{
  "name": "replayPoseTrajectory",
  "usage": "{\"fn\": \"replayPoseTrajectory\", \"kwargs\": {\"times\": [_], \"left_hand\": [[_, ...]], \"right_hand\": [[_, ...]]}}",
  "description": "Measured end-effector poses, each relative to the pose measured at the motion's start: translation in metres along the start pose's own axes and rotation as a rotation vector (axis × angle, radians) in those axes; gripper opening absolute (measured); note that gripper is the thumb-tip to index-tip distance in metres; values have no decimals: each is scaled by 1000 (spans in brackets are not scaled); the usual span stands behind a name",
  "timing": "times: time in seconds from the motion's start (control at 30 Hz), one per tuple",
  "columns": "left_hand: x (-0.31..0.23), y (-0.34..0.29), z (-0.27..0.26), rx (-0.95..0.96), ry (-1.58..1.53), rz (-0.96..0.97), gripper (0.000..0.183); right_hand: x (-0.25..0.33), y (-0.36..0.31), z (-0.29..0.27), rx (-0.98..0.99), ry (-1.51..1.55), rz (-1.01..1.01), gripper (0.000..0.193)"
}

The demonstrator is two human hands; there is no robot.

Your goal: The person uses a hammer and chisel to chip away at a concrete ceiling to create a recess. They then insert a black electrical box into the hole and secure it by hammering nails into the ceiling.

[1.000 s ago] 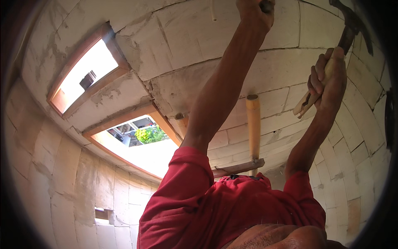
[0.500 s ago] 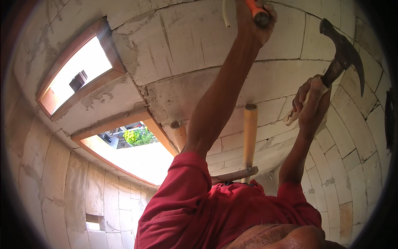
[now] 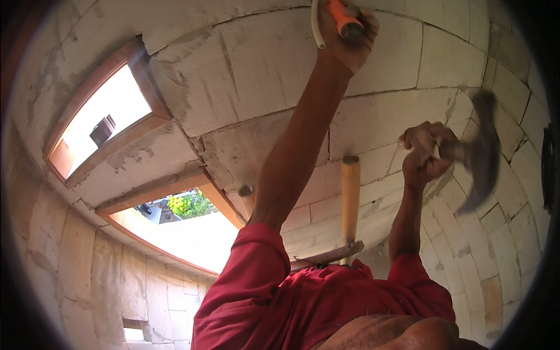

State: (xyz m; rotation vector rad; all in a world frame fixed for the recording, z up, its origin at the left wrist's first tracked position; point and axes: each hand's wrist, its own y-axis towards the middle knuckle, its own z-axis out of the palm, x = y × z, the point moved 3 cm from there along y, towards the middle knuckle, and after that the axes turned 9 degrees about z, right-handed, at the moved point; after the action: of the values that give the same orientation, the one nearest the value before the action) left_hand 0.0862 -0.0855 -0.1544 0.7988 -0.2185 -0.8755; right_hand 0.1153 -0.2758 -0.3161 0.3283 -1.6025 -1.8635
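Observation:
High in the picture, my left hand [image 3: 361, 44] is wrapped around an orange chisel-like tool [image 3: 337, 14]. Its dark round butt points down toward me, and its far end is out of view. A pale cable or hose [image 3: 315, 26] hangs beside that hand, its cut end near the wrist. On the right, my right hand [image 3: 429, 153] grips a claw hammer [image 3: 484, 154] by its pale handle. The hammer head is blurred by motion, points to the right, and is well apart from the orange tool.
A pale block wall [image 3: 262, 64] with mortar joints fills the space before me. To the left are two wood-framed openings, one upper [image 3: 143, 87] and one lower [image 3: 216, 189]. Bamboo poles [image 3: 350, 198] and a wooden crosspiece [image 3: 329, 255] stand close to my body.
The hammer has swung from pointing upward to lying sideways, its head now lower. My right hand has turned with it. My left hand and the orange tool appear slightly further left and lower.

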Motion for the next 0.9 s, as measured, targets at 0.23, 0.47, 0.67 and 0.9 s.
{"fn": "replayPoseTrajectory", "kwargs": {"times": [0.23,0.47,0.67,0.9], "left_hand": [[-3,-5,-7,27,117,-1,38],[6,-5,6,55,93,-31,35],[-42,33,-59,276,413,-190,31],[2,-15,-14,5,860,-142,40]], "right_hand": [[-48,9,67,252,-564,312,23],[-30,-13,51,-28,-135,-218,26],[-9,2,79,153,-425,366,36],[-4,-20,34,37,-364,571,41]]}}
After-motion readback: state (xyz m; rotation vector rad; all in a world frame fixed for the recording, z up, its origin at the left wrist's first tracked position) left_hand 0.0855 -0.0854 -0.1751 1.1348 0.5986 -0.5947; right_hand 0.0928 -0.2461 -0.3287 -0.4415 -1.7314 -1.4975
